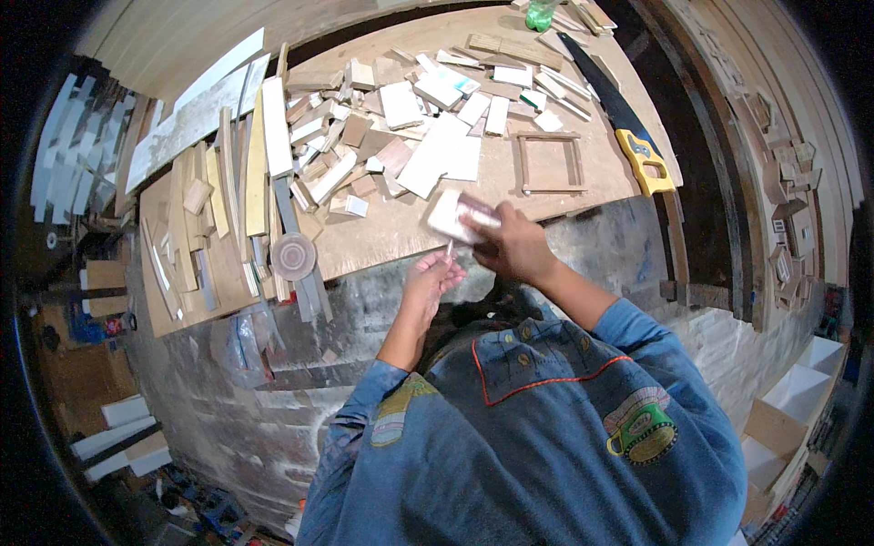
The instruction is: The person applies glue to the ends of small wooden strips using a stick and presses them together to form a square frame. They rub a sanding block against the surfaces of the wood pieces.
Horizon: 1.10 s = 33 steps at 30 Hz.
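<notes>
My right hand (517, 244) grips a white bottle with a dark reddish-brown label (446, 215), tilted just past the table's near edge and blurred by motion. Lower and to the left, my left hand (431, 278) pinches a thin pale stick (450, 247) pointing up toward the bottle. Whether stick and bottle touch, I cannot tell. A small rectangular frame of thin wooden strips (550, 190) lies on the table, beyond and to the right of my right hand.
Wood offcuts (401, 105) crowd the middle of the wooden table (382, 246). A yellow-handled handsaw (645, 164) lies along its right side. Long strips (257, 164) and a round disc (294, 257) are at the left. A green bottle (539, 15) stands far back.
</notes>
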### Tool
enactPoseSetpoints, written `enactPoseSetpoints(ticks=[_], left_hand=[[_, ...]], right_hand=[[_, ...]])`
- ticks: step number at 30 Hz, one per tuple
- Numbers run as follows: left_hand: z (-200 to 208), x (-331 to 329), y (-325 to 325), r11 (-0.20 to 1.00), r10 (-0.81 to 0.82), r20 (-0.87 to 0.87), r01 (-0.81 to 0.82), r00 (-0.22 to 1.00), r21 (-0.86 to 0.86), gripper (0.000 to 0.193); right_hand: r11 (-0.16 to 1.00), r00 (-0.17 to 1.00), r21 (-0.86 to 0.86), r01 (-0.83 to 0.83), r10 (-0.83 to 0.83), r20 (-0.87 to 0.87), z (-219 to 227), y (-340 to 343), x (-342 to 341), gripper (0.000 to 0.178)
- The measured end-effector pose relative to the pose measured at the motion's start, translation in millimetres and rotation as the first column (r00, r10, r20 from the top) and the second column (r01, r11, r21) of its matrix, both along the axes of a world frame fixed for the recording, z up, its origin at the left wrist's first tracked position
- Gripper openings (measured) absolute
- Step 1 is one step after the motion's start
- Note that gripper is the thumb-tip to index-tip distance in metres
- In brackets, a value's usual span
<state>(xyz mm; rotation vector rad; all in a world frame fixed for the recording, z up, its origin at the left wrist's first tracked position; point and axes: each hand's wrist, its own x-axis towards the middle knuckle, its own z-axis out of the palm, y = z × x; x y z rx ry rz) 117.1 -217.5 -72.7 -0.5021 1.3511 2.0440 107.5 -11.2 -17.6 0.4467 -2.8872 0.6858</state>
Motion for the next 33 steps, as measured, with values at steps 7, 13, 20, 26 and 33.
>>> enactPoseSetpoints(ticks=[7, 13, 20, 26, 33], left_hand=[[-3, 1, 4, 0.993, -0.017, -0.062, 0.010, 0.998, -0.116, 0.019], [4, 0, 7, 0.984, -0.002, -0.107, -0.017, 0.994, -0.175, 0.017], [4, -1, 12, 0.981, 0.068, -0.096, -0.084, 0.993, -0.176, 0.017], [-4, -3, 12, 0.973, 0.023, -0.146, -0.055, 0.989, -0.225, 0.016], [-12, 5, 20, 0.888, 0.036, -0.413, -0.219, 0.910, -0.405, 0.014]], right_hand=[[0.999, 0.996, -0.017, -0.042, 0.044, 0.083, -6, -8, 19, 0.065], [0.995, 0.995, -0.022, 0.097, -0.098, -0.024, 6, -3, -9, 0.058], [0.999, 0.999, 0.027, 0.032, -0.033, 0.041, 0, 12, -19, 0.064], [0.998, 0.998, -0.028, -0.060, 0.061, 0.033, -3, -6, 18, 0.062], [0.987, 0.988, -0.054, 0.152, -0.153, -0.015, 8, -10, 1, 0.059]])
